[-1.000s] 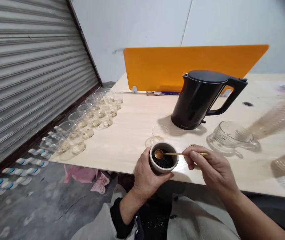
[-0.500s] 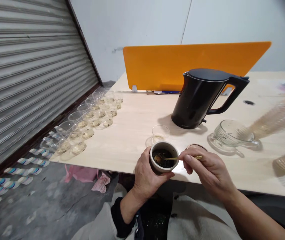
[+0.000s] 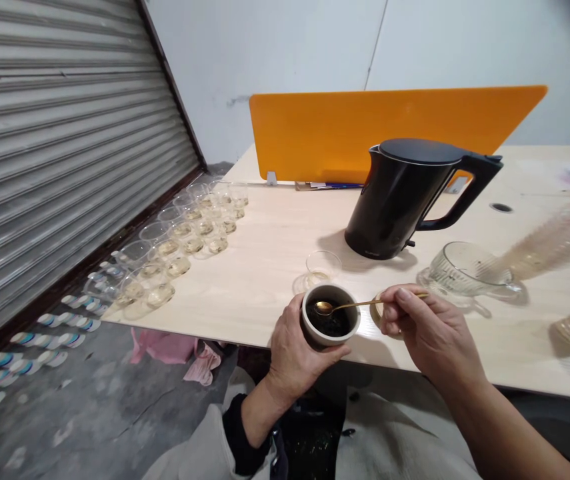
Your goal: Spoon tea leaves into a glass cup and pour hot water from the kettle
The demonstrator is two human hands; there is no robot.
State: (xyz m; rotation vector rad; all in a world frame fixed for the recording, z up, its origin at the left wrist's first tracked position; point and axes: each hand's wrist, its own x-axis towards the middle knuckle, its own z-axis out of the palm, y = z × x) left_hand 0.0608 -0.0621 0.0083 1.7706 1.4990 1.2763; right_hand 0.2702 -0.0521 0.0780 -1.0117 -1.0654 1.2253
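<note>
Clock directions are read from the view centre. 3 o'clock: plastic cup stack (image 3: 555,241), blurred, cut off by the right edge. 10 o'clock: roller shutter (image 3: 65,133), cut off at left and top. 1 o'clock: flat articles (image 3: 325,187), too small to identify. 5 o'clock: ceramic cup (image 3: 337,342) conceals left hand (image 3: 293,353) fingertips; dark contents (image 3: 335,325) indeterminate. 4 o'clock: round object (image 3: 376,311), partly hidden by right hand (image 3: 435,335), which also covers part of the gold-coloured spoon (image 3: 347,306).

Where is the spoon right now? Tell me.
In the head view, the spoon is below and right of centre, held in the right grip, its round end over the mouth of the cup.
</note>
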